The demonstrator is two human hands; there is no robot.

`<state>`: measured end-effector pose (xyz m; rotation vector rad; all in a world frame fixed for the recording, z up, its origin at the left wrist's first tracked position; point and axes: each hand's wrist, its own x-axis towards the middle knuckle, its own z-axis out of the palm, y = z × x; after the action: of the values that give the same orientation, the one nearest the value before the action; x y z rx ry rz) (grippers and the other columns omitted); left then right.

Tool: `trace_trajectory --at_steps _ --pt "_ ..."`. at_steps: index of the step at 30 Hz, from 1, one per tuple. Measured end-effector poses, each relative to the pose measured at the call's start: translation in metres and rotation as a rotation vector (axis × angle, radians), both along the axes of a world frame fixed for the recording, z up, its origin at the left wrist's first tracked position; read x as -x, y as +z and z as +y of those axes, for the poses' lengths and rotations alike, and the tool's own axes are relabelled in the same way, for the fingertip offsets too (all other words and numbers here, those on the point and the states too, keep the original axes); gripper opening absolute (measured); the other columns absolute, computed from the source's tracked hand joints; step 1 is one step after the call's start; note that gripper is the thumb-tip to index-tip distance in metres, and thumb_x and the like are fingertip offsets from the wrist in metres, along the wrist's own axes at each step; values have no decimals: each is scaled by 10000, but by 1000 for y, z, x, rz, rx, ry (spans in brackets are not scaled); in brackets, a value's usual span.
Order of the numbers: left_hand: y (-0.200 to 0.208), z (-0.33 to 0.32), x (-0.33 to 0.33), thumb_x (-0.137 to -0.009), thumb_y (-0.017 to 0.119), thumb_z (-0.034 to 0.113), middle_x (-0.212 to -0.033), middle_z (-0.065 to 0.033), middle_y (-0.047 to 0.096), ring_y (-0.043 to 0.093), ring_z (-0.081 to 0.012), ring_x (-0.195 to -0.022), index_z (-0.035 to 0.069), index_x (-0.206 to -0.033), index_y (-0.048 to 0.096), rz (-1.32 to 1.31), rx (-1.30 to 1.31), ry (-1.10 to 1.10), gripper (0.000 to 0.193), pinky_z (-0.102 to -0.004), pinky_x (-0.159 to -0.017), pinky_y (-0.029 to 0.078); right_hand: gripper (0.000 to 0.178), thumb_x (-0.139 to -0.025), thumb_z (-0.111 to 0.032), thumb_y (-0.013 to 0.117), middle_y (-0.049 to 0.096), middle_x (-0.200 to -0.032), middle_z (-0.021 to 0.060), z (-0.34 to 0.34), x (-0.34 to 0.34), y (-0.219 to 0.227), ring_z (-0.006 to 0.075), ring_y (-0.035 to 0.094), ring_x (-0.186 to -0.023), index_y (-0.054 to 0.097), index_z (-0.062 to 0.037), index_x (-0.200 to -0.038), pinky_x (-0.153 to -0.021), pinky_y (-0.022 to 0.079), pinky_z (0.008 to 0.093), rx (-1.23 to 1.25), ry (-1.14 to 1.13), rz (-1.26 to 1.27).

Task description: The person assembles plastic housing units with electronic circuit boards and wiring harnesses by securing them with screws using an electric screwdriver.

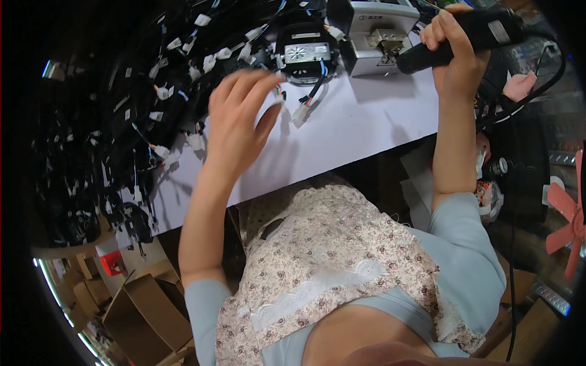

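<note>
My right hand (455, 46) is closed round a black corded electric screwdriver (482, 30). Its narrower end points left at the grey metal box-shaped device (375, 58), which has a small metal mechanism on its front. My left hand (238, 116) hovers over the white table, its fingers slightly blurred and the thumb apart from them. Near those fingertips is a small wire end (279, 93). Just beyond, a round black unit (305, 55) with a silver plate lies on the table, and its cable ends in a white connector (300, 114).
Many black units with wires and white connectors (209, 63) are heaped along the left and back of the white table (360, 131). The screwdriver's black cord (552, 79) loops at the right. A pink fan (569, 222) stands far right; cardboard boxes (146, 311) lie lower left.
</note>
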<state>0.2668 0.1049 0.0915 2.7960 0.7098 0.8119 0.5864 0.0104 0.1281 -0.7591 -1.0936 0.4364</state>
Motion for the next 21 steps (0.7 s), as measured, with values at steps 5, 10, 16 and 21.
trace_trajectory --at_steps 5,10,16,21 --pt "-43 67 -75 -881 742 331 -1311 -49 609 490 -294 -1308 153 -1335 613 215 -188 -10 504 -488 -1095 340 194 -962 -75 601 515 -801 46 -24 7 -7 167 501 -710 579 -36 -1150 -727 425 355 -82 14 205" --pt "-47 59 -80 -851 769 262 -1297 -39 613 506 -284 -1284 174 -1280 646 280 -114 -45 455 -479 -1091 335 211 -966 -99 581 497 -801 32 -37 18 -14 162 483 -716 532 -52 -1166 -746 409 350 -91 59 258" --pt "-27 20 -67 -803 803 279 -1233 -41 661 553 -267 -1229 154 -1269 658 322 -23 -88 505 -465 -1084 318 260 -953 -116 660 519 -695 31 -31 27 -30 163 560 -570 501 -88 -1157 -588 464 325 -65 23 356" --pt "-27 -35 -54 -699 878 243 -1274 -63 618 527 -315 -1228 120 -1307 642 318 109 -76 663 -469 -1092 331 260 -930 -43 661 560 -712 45 -28 43 -34 167 569 -541 507 -49 -1140 -559 485 317 6 34 385"
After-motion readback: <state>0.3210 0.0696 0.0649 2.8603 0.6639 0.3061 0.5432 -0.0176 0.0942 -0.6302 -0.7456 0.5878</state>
